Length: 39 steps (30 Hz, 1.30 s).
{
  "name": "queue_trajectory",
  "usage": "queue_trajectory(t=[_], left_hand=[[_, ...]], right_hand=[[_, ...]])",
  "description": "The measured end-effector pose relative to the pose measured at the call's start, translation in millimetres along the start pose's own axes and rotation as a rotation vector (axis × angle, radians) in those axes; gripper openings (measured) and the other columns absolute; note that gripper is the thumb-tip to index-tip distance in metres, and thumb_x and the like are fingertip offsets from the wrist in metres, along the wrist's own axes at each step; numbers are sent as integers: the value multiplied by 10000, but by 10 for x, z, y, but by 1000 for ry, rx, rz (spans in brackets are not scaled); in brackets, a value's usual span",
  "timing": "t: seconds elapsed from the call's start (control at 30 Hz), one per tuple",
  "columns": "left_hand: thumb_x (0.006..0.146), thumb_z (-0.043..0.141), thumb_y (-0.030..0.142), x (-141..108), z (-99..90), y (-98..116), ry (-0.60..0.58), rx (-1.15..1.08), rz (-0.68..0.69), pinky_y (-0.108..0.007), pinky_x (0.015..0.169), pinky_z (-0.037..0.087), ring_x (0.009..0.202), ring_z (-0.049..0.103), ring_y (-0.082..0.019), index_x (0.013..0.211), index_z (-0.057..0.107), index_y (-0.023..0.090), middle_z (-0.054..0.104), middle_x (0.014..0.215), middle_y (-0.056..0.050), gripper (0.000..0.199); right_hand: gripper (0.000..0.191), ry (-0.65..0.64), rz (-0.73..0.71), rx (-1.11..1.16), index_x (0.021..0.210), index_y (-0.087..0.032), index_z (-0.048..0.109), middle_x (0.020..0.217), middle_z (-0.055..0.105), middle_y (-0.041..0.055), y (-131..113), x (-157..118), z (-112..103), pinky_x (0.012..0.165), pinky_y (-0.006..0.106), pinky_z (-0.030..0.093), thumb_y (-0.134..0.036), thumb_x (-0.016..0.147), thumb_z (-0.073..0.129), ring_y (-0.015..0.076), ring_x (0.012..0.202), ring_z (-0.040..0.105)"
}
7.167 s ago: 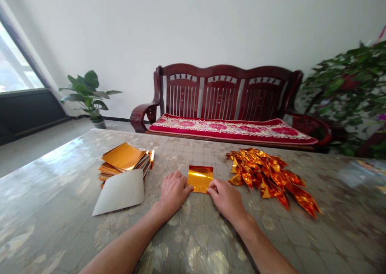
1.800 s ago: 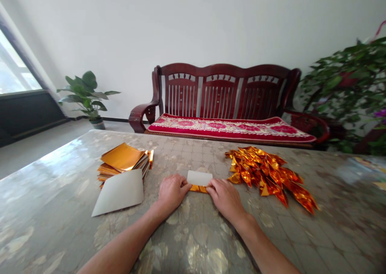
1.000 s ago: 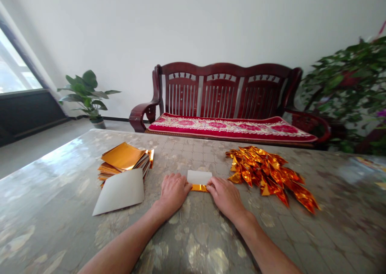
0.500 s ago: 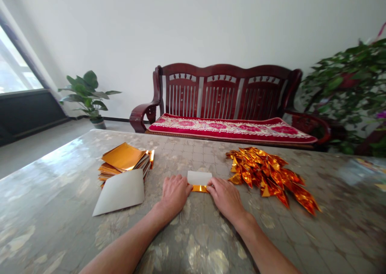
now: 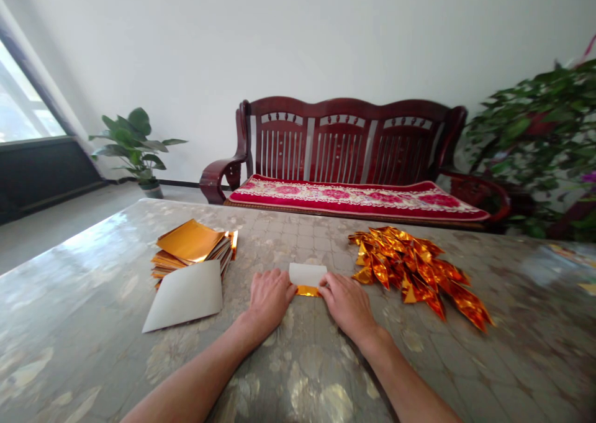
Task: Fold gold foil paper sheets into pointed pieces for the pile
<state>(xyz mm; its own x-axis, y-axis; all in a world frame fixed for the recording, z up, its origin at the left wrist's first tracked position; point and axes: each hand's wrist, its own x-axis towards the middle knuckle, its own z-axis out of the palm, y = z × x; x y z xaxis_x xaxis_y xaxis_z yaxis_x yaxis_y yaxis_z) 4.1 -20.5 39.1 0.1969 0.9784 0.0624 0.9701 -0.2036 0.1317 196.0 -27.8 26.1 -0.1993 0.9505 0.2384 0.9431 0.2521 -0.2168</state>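
A sheet of gold foil paper (image 5: 308,274) lies on the table between my hands, its white back up and its near edge folded over to show a gold strip. My left hand (image 5: 270,295) grips the left end of that fold, thumb against the strip. At the right end, the fingers of my right hand (image 5: 345,300) are closed on the same fold. To the left sits a stack of gold foil sheets (image 5: 190,241), with one sheet white side up (image 5: 189,299) leaning off its front. A heap of folded gold foil pieces (image 5: 414,264) lies to the right.
The table (image 5: 307,379) has a patterned, shiny cover. Beyond its far edge stands a dark red wooden bench (image 5: 342,143) with a red floral cushion (image 5: 354,199). A clear plastic bag (image 5: 554,268) rests at the far right. Potted plants (image 5: 135,143) flank the bench.
Almost nothing has moved. Both hands stay on the folded strip, and the shine on the gold fold has shifted slightly.
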Motion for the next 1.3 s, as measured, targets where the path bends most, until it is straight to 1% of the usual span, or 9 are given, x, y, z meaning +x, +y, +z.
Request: queue_trajectory(t=[0.13,0.23,0.37,0.5,0.7,0.83,0.93,1.07,1.3], left_hand=[[930,536,369,-16,15,2,70,-31,11,-366,835,407,992,596,-253,1067,614,214,633,1033,-59,221],[938,542,288,-27,62,3,142,-62,104,-354,868,410,1048,555,-237,1162,595,263,596,1126,-48,232],[971,485,219,-46,99,5,94,-136,324,-278,854,427,1010,546,-180,1125,624,277,595,1085,-28,216],[965,509,246,-97,65,34,38,-47,448,-299,838,448,981,545,-202,1092,624,265,613,1017,-36,172],[928,516,149,-236,94,189,16,135,422,-351,829,474,973,552,-233,1166,552,182,596,1066,-88,244],[907,506,115,-279,143,266,34,218,412,-366,794,481,950,548,-250,1180,543,140,590,1048,-108,277],[901,501,110,-282,155,275,51,242,428,-371,785,475,934,541,-254,1165,559,121,593,1043,-118,271],[906,478,101,-306,153,279,63,252,430,-365,766,458,933,538,-251,1171,573,121,599,1038,-128,282],[879,469,54,-366,154,273,75,364,304,-354,715,418,868,545,-249,1074,643,108,624,958,-136,267]], right_hand=[[68,12,9,1,947,-234,606,949,702,18,4,-8,20,772,303,348,-267,919,554,208,923,617],[81,23,23,-13,971,-222,603,968,689,28,4,-20,30,777,308,357,-264,921,555,213,932,611],[100,38,39,-33,1000,-215,597,996,665,39,-3,-32,41,793,311,365,-270,925,560,215,953,598],[85,50,32,-57,978,-214,596,990,647,42,-14,-33,50,818,321,359,-274,924,569,224,974,575],[108,59,45,-77,1014,-225,601,1020,643,53,-61,-52,51,840,343,350,-271,924,565,237,995,549],[265,85,117,-99,1147,-225,581,1096,622,83,-155,-67,46,867,375,349,-345,911,588,275,1048,520],[329,90,135,-110,1178,-220,575,1100,610,98,-214,-66,53,879,397,350,-407,907,581,294,1052,506],[320,79,158,-103,1175,-217,578,1119,602,111,-210,-58,71,892,399,345,-375,897,584,296,1061,498],[264,92,182,-106,1151,-237,572,1128,603,98,-76,-67,68,884,386,342,-296,893,571,288,1057,500]])
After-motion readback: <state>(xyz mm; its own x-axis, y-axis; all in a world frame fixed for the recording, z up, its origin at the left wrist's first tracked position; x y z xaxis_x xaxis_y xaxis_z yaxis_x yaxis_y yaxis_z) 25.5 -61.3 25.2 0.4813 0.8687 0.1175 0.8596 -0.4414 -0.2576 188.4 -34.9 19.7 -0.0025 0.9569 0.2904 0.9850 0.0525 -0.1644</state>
